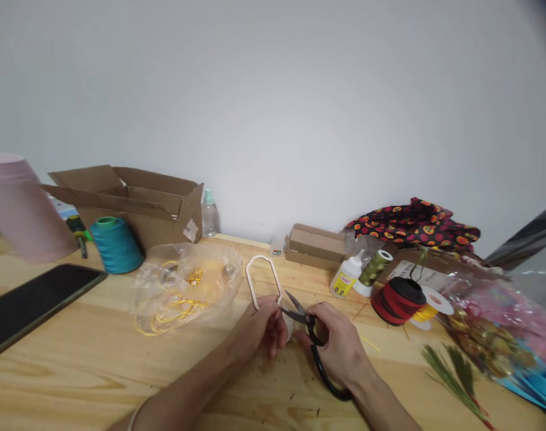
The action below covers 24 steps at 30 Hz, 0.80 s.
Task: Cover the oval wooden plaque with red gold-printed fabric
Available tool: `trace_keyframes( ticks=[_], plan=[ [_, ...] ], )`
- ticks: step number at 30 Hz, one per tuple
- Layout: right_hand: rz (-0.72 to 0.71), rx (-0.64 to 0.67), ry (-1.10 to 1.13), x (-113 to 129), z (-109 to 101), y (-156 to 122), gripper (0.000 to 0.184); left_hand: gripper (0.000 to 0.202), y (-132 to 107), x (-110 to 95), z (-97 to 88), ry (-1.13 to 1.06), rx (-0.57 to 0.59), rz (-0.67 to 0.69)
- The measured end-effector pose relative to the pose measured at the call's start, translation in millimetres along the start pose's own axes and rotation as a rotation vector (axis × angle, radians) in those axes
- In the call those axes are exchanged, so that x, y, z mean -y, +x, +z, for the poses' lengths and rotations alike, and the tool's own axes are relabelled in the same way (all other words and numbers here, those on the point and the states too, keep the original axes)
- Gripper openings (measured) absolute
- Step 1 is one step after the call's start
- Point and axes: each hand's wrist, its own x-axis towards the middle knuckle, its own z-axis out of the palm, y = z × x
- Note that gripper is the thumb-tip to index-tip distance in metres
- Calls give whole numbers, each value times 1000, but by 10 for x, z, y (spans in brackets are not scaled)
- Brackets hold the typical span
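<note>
My left hand (pixel 269 326) is closed on the lower end of a white oblong frame (pixel 249 278) with notched corners, which stands up from the fingers. In my right hand (pixel 338 344) is a pair of black-handled scissors (pixel 320 362), with the fingers around the handles. The scissor blades are parted and point left, their tips close beside the frame's lower right edge. Whether anything thin lies between the blades is too small to tell. Something pale shows just behind my left fingers, partly hidden.
Left of my hands lie a clear plastic bag (pixel 219 293) with yellow cord, a teal thread cone (pixel 115 245), a phone (pixel 39 299) and an open carton (pixel 138 209). To the right stand a glue bottle (pixel 345 277), a red cord spool (pixel 394 302) and green tassels (pixel 452 371).
</note>
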Motion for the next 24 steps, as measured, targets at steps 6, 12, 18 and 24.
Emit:
trace_keyframes(
  ticks=[6, 12, 18, 24],
  plan=[
    [5, -23, -4, 1, 4, 8, 14, 19, -23, -17, 29, 20, 10, 3],
    [51, -37, -79, 40, 42, 12, 10, 23, -14, -12, 37, 45, -44, 18],
    [110, -45, -133, 99, 65, 38, 11, 21, 23, 36, 37, 40, -78, 34],
    [127, -48, -135, 122, 70, 32, 9, 22, 38, 7, 42, 25, -88, 31]
  ],
)
